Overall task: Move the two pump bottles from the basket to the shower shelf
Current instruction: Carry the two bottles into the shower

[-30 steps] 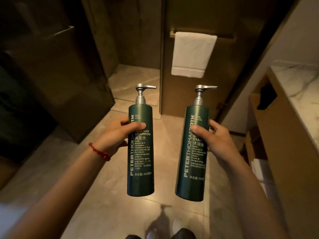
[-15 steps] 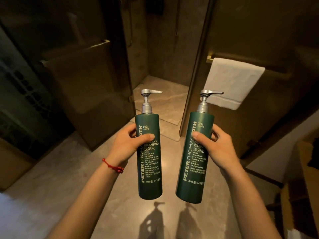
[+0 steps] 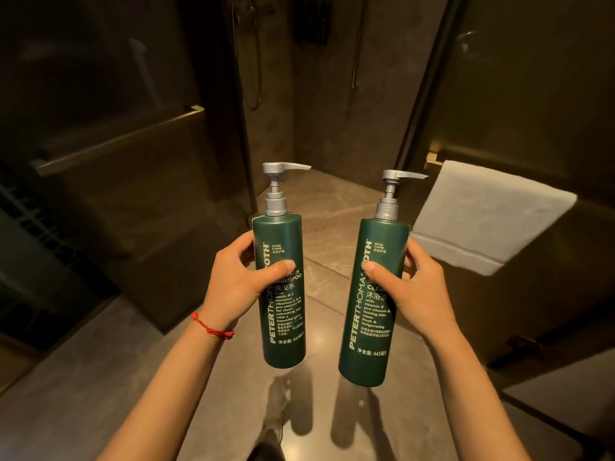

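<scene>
Head camera looks down two bare forearms stretched forward over a stone floor (image 3: 100,377), each hand carrying one dark green pump bottle upright in the air.

Left hand (image 3: 238,284) is wrapped around the middle of the shampoo bottle (image 3: 283,294), thumb laid across the front of the label and the other fingers curled behind the bottle, so the grip is closed firmly on it. A red string bracelet (image 3: 209,327) sits on that wrist. The forearm runs up from the lower left, wrist nearly straight.

Right hand (image 3: 412,294) grips the skin-care bottle (image 3: 372,301) in the same way, thumb pressed on the front label, fingers hidden behind the body. This bottle leans a little, its base angled toward the other one and its silver pump head (image 3: 399,176) tipped to the right. The forearm comes in from the lower right.

Both bottles are held side by side, close but apart, with their pump spouts pointing right. Their shadows fall on the floor below. Beyond them lies the shower entrance (image 3: 316,201) between dark glass panels. A white towel (image 3: 482,217) hangs on a rail at right, just behind the right hand.
</scene>
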Demonstrator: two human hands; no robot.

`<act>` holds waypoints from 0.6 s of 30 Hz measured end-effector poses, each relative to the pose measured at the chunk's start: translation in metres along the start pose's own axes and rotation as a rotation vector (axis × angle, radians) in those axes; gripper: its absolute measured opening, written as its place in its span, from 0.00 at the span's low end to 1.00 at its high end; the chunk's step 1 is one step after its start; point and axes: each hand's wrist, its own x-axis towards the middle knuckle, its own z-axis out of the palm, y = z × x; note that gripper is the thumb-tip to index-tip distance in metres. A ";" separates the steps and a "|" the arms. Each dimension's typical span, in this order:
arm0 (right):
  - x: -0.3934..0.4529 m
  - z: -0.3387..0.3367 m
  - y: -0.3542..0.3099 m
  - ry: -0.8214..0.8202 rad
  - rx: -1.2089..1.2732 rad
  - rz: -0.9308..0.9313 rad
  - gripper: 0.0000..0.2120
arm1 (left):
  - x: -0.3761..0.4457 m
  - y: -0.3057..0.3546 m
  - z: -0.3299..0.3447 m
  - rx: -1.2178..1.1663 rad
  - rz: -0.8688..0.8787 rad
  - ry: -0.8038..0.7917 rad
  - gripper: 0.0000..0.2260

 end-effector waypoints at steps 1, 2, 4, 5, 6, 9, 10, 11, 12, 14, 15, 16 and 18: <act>0.020 0.005 0.003 0.003 0.004 -0.002 0.22 | 0.021 -0.006 -0.002 -0.005 0.007 -0.008 0.16; 0.040 0.010 0.005 0.006 0.003 -0.002 0.24 | 0.043 -0.013 -0.004 -0.012 0.014 -0.013 0.16; 0.083 0.023 0.007 0.020 -0.007 -0.008 0.25 | 0.089 -0.026 -0.009 -0.026 0.026 -0.019 0.16; 0.106 0.029 0.007 0.029 -0.009 -0.017 0.24 | 0.114 -0.030 -0.011 -0.028 0.034 -0.027 0.16; 0.129 0.035 0.007 0.037 -0.006 -0.027 0.23 | 0.139 -0.034 -0.014 -0.028 0.042 -0.042 0.16; 0.198 0.051 0.008 0.053 0.003 -0.038 0.21 | 0.213 -0.040 -0.021 -0.027 0.055 -0.064 0.16; 0.221 0.055 0.009 0.066 0.000 -0.038 0.20 | 0.238 -0.041 -0.023 -0.031 0.059 -0.065 0.16; 0.244 0.058 0.010 0.081 -0.008 -0.039 0.19 | 0.263 -0.042 -0.025 -0.035 0.063 -0.066 0.16; 0.265 0.060 0.010 0.095 -0.017 -0.041 0.19 | 0.287 -0.042 -0.025 -0.037 0.065 -0.069 0.16; 0.306 0.061 0.012 0.127 -0.038 -0.043 0.20 | 0.333 -0.044 -0.023 -0.029 0.064 -0.073 0.16; 0.326 0.060 0.014 0.142 -0.044 -0.047 0.20 | 0.355 -0.047 -0.020 -0.021 0.063 -0.076 0.16; 0.346 0.059 0.017 0.154 -0.049 -0.051 0.20 | 0.377 -0.050 -0.016 -0.014 0.063 -0.084 0.16; 0.386 0.056 0.024 0.164 -0.044 -0.044 0.20 | 0.419 -0.056 -0.007 -0.006 0.062 -0.102 0.16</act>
